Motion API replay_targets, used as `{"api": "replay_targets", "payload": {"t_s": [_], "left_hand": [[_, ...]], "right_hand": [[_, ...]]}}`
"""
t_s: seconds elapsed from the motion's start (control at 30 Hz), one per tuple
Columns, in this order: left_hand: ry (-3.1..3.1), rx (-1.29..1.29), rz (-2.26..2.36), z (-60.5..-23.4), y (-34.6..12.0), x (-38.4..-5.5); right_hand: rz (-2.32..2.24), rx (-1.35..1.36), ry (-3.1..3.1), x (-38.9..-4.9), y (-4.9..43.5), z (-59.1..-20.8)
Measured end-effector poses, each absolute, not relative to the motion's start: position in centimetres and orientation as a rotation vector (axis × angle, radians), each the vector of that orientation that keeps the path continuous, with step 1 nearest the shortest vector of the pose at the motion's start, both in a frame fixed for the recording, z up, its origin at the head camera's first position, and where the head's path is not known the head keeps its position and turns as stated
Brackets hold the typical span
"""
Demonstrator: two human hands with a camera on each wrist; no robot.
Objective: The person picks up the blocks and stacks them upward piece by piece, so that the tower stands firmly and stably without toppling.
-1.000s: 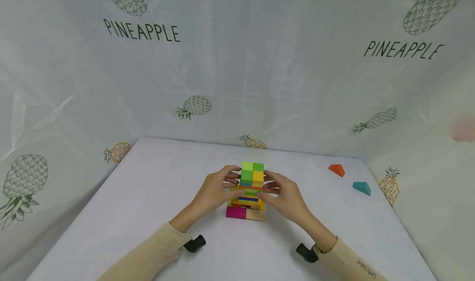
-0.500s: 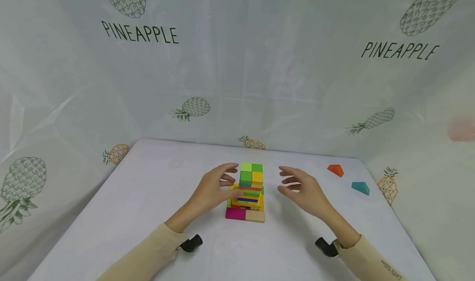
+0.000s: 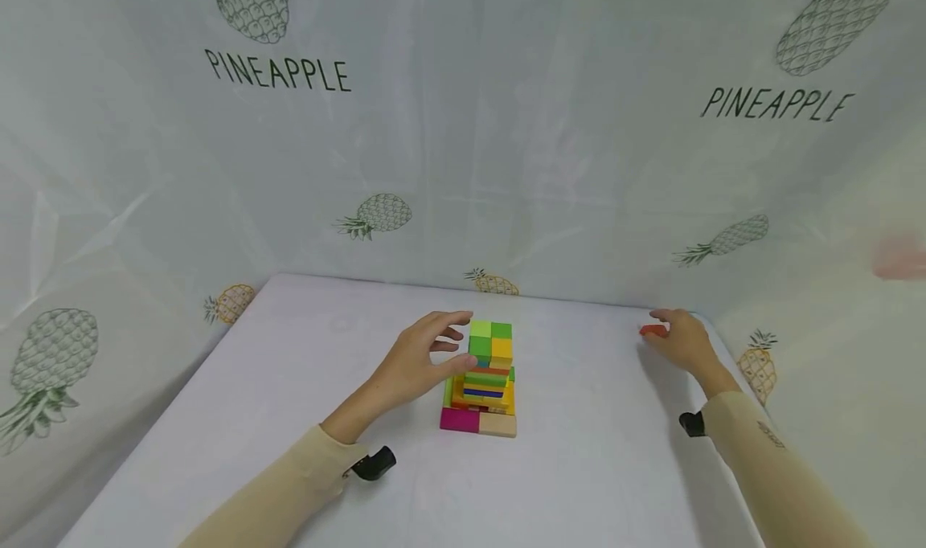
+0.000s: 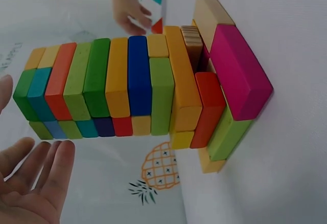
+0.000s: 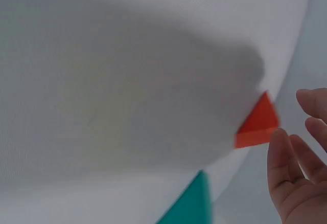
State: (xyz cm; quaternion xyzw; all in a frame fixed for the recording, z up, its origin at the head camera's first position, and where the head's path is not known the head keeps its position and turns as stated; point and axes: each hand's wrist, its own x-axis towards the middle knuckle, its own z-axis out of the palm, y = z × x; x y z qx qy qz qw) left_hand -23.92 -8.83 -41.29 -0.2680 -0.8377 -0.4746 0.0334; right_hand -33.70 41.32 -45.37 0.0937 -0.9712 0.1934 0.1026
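Note:
A tall tower of colourful wooden blocks (image 3: 489, 379) rises from a base with a magenta block (image 3: 460, 419) and a plain wood one. Beside the tower's upper left side is my left hand (image 3: 408, 363), fingers parted and bent loosely, thumb near the front face. In the left wrist view its fingertips are close to the top layers (image 4: 38, 93), holding nothing. My right hand (image 3: 686, 343) reaches over an orange-red triangular block (image 5: 258, 124) at the table's far right; thumb and fingers are spread around it. A teal triangular block (image 5: 189, 206) lies nearby, hidden in the head view.
The white-covered table (image 3: 347, 339) ends at a back edge against a pale curtain (image 3: 448, 130) printed with pineapples. Black wrist cameras are strapped by both sleeves, the left camera (image 3: 374, 463) hanging low over the table.
My right hand has left the tower's right side and moved far right to the orange-red block. My left hand has stayed beside the tower, its thumb slightly higher. The tower stands as before.

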Motion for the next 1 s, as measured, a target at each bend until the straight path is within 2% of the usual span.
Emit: {"api": "replay_targets", "payload": {"t_s": [0.2,0.6,0.77,1.0], "left_hand": [[-2.573,-0.845,-1.466,-41.3,-8.9,-24.1],[-2.584,-0.825,-1.418,-41.5,-8.7,-24.2],[-2.583,-0.829,-1.419,-41.7,-8.7,-24.3],[-2.591,-0.811,-1.415,-41.8,-8.6,-24.3]], "right_hand": [[0.544,0.165,-2.977,-34.4,43.2,-46.7],[0.630,0.082,-2.987,-34.1,43.0,-47.7],[0.661,0.198,-2.913,-33.7,40.9,-46.3],[0.801,0.494,-2.755,-32.5,33.4,-40.7]]}}
